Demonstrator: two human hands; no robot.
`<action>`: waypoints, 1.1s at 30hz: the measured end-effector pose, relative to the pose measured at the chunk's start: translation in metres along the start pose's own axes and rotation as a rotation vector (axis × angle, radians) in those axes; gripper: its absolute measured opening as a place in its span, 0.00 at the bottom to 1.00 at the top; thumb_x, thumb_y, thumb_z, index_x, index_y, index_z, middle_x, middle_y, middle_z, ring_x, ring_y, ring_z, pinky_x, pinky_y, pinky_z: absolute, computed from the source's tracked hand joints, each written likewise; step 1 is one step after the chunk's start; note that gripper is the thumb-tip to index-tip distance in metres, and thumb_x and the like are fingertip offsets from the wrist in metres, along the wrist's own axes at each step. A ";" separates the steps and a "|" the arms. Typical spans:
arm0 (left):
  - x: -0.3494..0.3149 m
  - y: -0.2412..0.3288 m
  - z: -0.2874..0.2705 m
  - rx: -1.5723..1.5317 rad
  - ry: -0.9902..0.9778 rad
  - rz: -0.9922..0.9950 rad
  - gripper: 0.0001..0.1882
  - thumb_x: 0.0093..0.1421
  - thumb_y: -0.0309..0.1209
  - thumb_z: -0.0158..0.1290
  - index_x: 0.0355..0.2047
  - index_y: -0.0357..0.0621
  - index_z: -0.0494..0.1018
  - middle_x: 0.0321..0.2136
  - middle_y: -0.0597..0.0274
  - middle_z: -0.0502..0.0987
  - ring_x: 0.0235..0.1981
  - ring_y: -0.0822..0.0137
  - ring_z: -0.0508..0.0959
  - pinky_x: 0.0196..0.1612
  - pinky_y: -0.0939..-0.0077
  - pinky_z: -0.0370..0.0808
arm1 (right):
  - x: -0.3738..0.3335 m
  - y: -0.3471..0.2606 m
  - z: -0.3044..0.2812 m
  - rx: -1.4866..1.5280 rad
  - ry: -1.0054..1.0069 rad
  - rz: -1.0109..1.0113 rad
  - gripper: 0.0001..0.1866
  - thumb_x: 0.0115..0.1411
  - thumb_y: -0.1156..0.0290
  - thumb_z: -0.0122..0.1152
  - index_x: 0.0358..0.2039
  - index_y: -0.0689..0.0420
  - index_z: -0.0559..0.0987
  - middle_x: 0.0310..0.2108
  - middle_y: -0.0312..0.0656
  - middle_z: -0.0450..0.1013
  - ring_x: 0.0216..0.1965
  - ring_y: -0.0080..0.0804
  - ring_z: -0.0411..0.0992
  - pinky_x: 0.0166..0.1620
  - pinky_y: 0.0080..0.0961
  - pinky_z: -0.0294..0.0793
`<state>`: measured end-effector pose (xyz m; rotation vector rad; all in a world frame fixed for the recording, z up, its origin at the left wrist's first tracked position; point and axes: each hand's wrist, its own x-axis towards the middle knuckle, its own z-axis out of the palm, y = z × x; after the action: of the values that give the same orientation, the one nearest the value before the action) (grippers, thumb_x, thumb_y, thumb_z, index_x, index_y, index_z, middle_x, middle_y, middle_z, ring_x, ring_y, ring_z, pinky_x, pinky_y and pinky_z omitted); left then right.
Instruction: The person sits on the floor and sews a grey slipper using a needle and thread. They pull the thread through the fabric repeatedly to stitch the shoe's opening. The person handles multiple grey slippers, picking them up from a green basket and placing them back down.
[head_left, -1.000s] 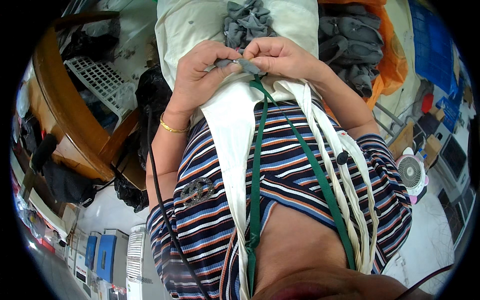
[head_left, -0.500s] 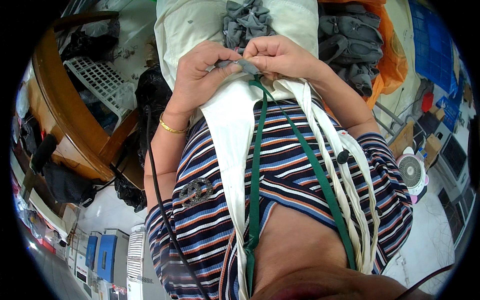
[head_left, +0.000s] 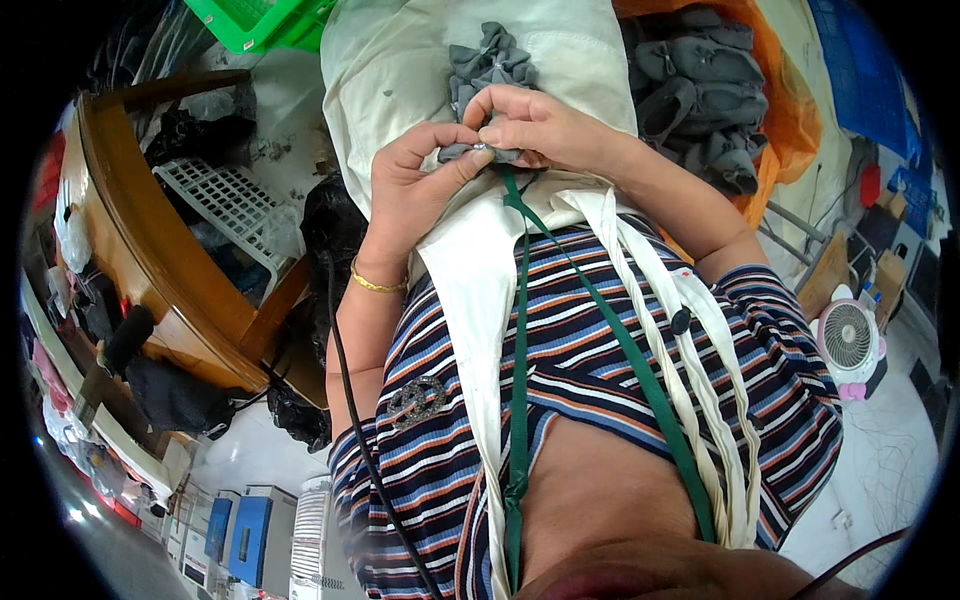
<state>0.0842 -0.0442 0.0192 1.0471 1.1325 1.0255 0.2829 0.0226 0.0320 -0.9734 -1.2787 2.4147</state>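
Note:
My left hand and my right hand meet over my lap. Between them is a small grey cloth bow, largely hidden by the fingers. The left thumb and forefinger pinch its near side, and a pale spot shows by the thumb tip. The right thumb and bent forefinger close at its middle; whether they also hold thread or anything tiny is too small to see. Just beyond the hands, a heap of similar grey cloth bows lies on the off-white apron across my lap.
An orange bag with several grey cloth items lies to my right. To the left are a curved wooden furniture piece, a white plastic grid and a green crate. A black cable hangs beside my left arm.
The view has shifted, bringing the green crate in at the top left. Both hands stay together on the bow, which has turned so that less of its loose end shows.

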 end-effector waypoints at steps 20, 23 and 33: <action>0.038 0.015 0.002 0.646 0.055 0.407 0.15 0.44 0.25 0.64 0.34 0.39 0.79 0.30 0.52 0.80 0.31 0.58 0.80 0.36 0.72 0.76 | 0.003 -0.039 0.028 -1.329 0.356 -1.245 0.04 0.51 0.70 0.59 0.28 0.51 0.74 0.26 0.35 0.71 0.29 0.32 0.74 0.23 0.23 0.72; 0.053 0.012 -0.006 0.670 0.085 0.445 0.13 0.48 0.25 0.64 0.36 0.39 0.79 0.30 0.53 0.79 0.29 0.61 0.80 0.35 0.72 0.75 | 0.009 -0.045 0.019 -0.455 0.231 -0.825 0.06 0.64 0.65 0.56 0.36 0.53 0.74 0.23 0.39 0.71 0.20 0.29 0.69 0.23 0.24 0.69; 0.101 0.048 -0.014 0.585 0.253 0.377 0.07 0.58 0.26 0.62 0.35 0.37 0.79 0.24 0.73 0.75 0.26 0.83 0.70 0.30 0.87 0.67 | -0.036 -0.122 -0.067 0.461 0.257 -0.881 0.07 0.66 0.74 0.54 0.44 0.57 0.74 0.22 0.30 0.67 0.22 0.17 0.65 0.27 0.15 0.67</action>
<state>0.0787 0.0650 0.0458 1.6769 1.5296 1.1729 0.3425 0.1193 0.1195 -0.4224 -0.7592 1.6936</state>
